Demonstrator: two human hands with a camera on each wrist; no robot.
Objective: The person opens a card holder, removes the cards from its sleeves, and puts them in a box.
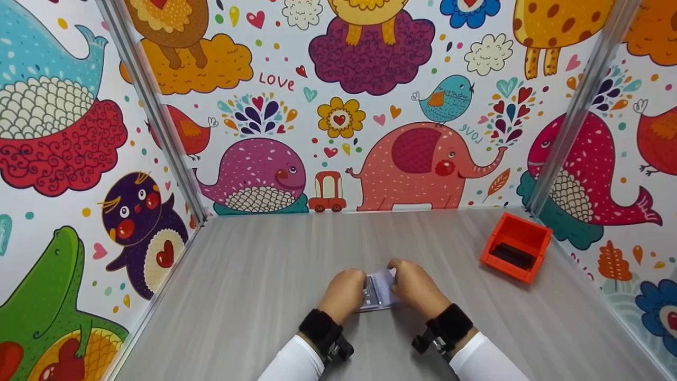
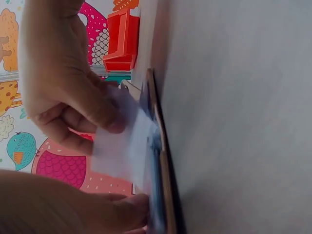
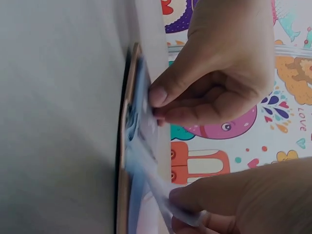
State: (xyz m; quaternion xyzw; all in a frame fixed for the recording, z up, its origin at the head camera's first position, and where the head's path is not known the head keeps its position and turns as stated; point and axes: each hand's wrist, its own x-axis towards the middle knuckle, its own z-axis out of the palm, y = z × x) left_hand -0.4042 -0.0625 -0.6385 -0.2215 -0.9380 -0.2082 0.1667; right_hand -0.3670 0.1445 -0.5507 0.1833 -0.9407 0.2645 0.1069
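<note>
An opened card holder (image 1: 371, 299) with clear plastic sleeves lies on the grey table in front of me. Its thin brown cover (image 3: 127, 92) shows along the edge in the right wrist view. My left hand (image 1: 342, 294) pinches the left-hand sleeves, its thumb on top of them. Between the thumb and fingers of my right hand (image 1: 419, 288) is a translucent sleeve page (image 2: 127, 141), lifted at an angle from the fold. Whether anything sits inside that page cannot be made out, as it is blurred.
An orange plastic bin (image 1: 523, 233) stands at the back right of the grey table (image 1: 254, 275), with a dark object (image 1: 512, 256) inside. Walls printed with cartoon animals (image 1: 418, 164) and metal corner posts (image 1: 158, 116) enclose the table at the back and sides.
</note>
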